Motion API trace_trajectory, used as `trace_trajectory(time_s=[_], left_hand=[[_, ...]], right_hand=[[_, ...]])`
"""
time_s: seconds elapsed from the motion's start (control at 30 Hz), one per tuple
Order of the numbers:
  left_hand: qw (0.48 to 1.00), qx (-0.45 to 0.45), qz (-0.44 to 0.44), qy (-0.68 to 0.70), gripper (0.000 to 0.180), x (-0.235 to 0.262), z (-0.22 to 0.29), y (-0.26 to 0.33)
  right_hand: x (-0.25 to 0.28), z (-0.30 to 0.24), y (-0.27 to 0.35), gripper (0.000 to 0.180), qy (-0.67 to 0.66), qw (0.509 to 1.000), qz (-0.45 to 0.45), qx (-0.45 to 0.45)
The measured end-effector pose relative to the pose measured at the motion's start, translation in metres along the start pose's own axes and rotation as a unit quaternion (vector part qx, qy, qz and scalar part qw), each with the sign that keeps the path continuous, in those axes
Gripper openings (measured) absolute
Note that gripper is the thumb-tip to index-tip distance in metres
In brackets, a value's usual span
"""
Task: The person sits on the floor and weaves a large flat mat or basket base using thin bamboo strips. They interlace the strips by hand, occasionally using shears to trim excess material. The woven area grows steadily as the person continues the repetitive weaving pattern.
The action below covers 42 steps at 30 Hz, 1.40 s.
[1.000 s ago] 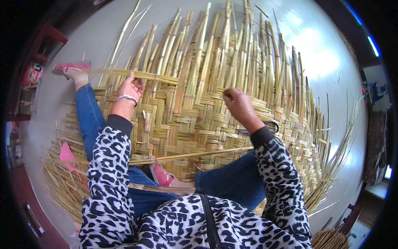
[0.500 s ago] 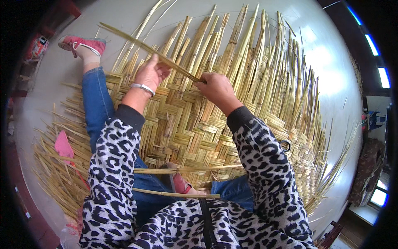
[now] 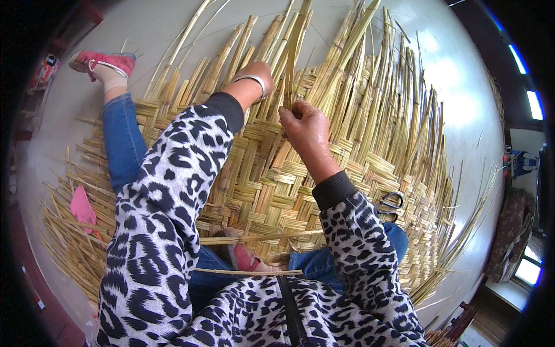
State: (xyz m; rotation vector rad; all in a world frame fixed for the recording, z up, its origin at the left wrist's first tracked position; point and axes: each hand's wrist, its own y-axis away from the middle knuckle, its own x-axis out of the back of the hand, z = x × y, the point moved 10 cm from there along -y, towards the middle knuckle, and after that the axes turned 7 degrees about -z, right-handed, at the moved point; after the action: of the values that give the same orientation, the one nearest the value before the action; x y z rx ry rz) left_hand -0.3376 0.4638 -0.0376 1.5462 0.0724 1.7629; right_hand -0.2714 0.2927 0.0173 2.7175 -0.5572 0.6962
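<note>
A woven reed mat (image 3: 266, 191) spreads over the floor in front of me, its loose strip ends fanning out at the far edge. Between the thumb and fingers of my right hand (image 3: 307, 128) is the near end of a flat reed strip (image 3: 293, 55), which points away toward the far side. My left hand (image 3: 255, 74) reaches over the loose ends just left of that strip. Its fingers are hidden behind the wrist and bracelet, so what they touch does not show.
Black scissor handles (image 3: 388, 207) rest on the mat by my right sleeve. Two thin strips (image 3: 263, 238) lie across near my legs. More loose strips (image 3: 69, 231) and a pink piece (image 3: 84, 205) are at the left. My outstretched foot wears a pink shoe (image 3: 104, 62).
The strip has swung from slanting left to pointing away from me. My left hand has moved right and farther off, its fingers turning out of sight. More of the scissor handles shows.
</note>
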Motion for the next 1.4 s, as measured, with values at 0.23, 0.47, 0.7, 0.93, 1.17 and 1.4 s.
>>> trace_trajectory(time_s=[0.23,0.47,0.7,0.93,1.17,1.4], left_hand=[[0.995,-0.061,0.043,0.059,0.048,0.005,0.005,0.010],[0.985,-0.042,-0.108,0.124,0.048,-0.006,0.001,0.008],[0.933,-0.100,-0.072,0.338,0.046,-0.011,-0.011,0.023],[0.902,-0.125,-0.023,0.413,0.036,-0.032,-0.013,0.015],[0.743,-0.157,-0.144,0.635,0.029,-0.047,-0.014,0.026],[0.687,-0.201,-0.181,0.674,0.040,-0.038,-0.004,0.046]], right_hand=[[0.000,0.002,0.005,0.029,-0.062,0.998,-0.002,-0.007],[0.004,0.000,0.012,0.029,-0.121,0.992,-0.031,-0.009],[-0.013,0.025,-0.016,0.029,-0.091,0.995,-0.016,-0.032],[-0.024,0.045,-0.022,0.028,-0.096,0.994,0.008,-0.057],[-0.032,0.050,-0.024,0.024,-0.088,0.996,0.009,-0.032],[-0.044,0.039,-0.038,0.027,0.065,0.995,-0.070,0.004]])
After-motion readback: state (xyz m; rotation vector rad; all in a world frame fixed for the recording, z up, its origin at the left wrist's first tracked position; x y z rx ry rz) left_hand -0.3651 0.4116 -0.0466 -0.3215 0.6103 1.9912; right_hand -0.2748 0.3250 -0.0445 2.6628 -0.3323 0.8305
